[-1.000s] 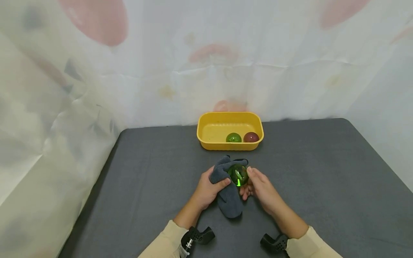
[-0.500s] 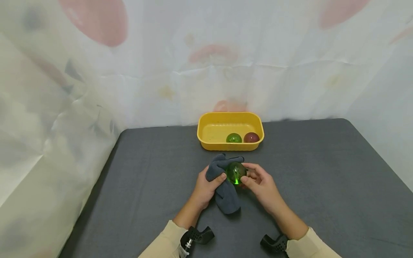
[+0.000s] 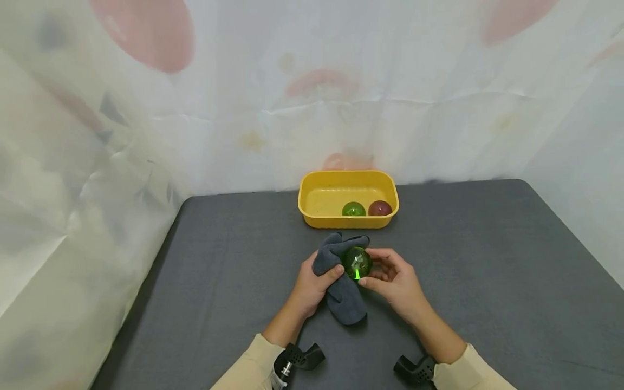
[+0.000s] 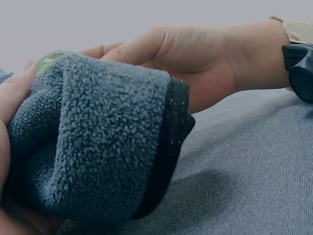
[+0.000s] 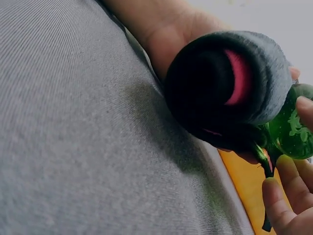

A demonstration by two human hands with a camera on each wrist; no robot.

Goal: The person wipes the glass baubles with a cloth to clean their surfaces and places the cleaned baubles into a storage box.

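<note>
Left hand (image 3: pixel 312 281): still grips the grey fleece cloth (image 3: pixel 343 292).
Right hand (image 3: pixel 392 279): still pinches the clear green glass ball (image 3: pixel 357 263), barely shifted since before.

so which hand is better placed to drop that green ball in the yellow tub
Right, probably. The right hand already pinches the green ball; the left hand grips the grey cloth, and the yellow tub lies straight ahead.

— Quick tally, what have you got there?
— Two green balls: one (image 3: pixel 357 263) at my fingers, one (image 3: pixel 353 209) in the tub. One red ball (image 3: pixel 379 208) next to it.
— Three balls, then. Anything else?
— One yellow tub (image 3: pixel 312 215), one grey cloth (image 3: pixel 341 292), and my two hands, left (image 3: pixel 312 285) and right (image 3: pixel 396 283).
</note>
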